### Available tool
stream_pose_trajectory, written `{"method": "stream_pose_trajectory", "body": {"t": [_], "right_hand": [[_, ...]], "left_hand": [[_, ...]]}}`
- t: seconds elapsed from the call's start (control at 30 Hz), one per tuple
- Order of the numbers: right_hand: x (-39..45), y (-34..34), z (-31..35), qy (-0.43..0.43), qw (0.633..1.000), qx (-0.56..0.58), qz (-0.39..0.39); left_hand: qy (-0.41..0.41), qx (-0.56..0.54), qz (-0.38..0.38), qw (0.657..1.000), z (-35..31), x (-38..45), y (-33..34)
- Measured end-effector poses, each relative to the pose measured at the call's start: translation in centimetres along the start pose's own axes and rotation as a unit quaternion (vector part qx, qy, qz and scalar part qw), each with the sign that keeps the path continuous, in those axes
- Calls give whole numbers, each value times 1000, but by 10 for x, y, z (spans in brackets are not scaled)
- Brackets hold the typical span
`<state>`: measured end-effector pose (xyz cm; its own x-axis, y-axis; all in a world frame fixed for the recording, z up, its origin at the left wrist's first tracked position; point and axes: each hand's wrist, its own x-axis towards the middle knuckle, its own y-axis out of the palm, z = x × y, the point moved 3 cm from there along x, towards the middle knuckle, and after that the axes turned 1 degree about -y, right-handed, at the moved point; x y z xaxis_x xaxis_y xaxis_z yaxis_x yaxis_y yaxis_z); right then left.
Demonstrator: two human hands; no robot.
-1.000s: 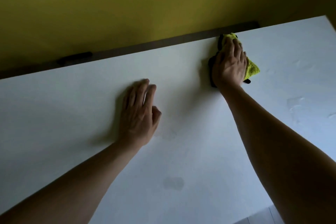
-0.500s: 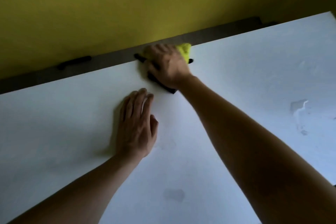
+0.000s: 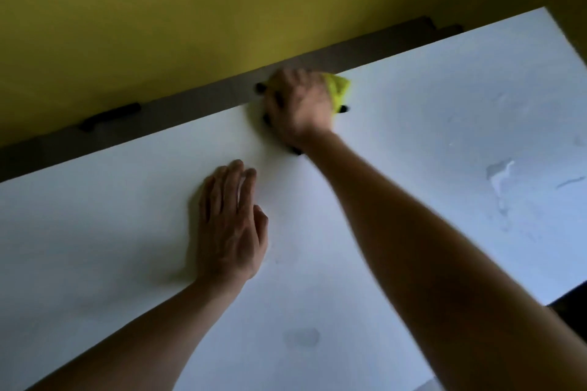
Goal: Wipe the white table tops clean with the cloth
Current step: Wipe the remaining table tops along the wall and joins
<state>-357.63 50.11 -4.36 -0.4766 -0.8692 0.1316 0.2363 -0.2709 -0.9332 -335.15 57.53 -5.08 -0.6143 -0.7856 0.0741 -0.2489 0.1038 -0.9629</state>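
Observation:
The white table top [image 3: 111, 232] fills most of the head view. My right hand [image 3: 298, 105] reaches to the far edge and presses down on the yellow cloth [image 3: 340, 89], fingers bent over it. The cloth's dark border pokes out around the hand, and both are blurred by motion. My left hand [image 3: 228, 225] lies flat on the table, fingers straight, nearer to me and left of the right forearm.
Wet streaks [image 3: 498, 178] glisten on the right part of the table. A faint round smudge [image 3: 301, 336] sits near the front. Behind the far edge run a dark ledge [image 3: 190, 105], with a black bar [image 3: 109, 116] on it, and a yellow wall.
My right hand has swept the cloth leftward along the far edge, from the right part to the middle. The left hand has stayed flat in place.

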Motion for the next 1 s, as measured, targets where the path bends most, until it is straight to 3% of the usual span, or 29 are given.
{"method": "stream_pose_trajectory", "body": {"t": [0.1, 0.27, 0.43, 0.6, 0.77, 1.0], "right_hand": [[-19, 18, 64, -96, 994, 36, 40], [-27, 13, 30, -135, 988, 41, 59], [-39, -19, -64, 33, 999, 32, 0], [-74, -54, -138, 211, 976, 12, -45], [-136, -76, -164, 288, 952, 2, -102], [-255, -101, -179, 346, 929, -25, -131]], "left_hand": [[-4, 3, -1, 1000, 1, -1, 0], [-2, 6, 3, 1000, -1, -1, -4], [3, -4, -2, 1000, -1, -1, -5], [7, 1, -22, 1000, -5, -1, -4], [-47, -37, -53, 997, -37, 6, 2], [86, -85, 1, 993, -159, 12, 38]]}}
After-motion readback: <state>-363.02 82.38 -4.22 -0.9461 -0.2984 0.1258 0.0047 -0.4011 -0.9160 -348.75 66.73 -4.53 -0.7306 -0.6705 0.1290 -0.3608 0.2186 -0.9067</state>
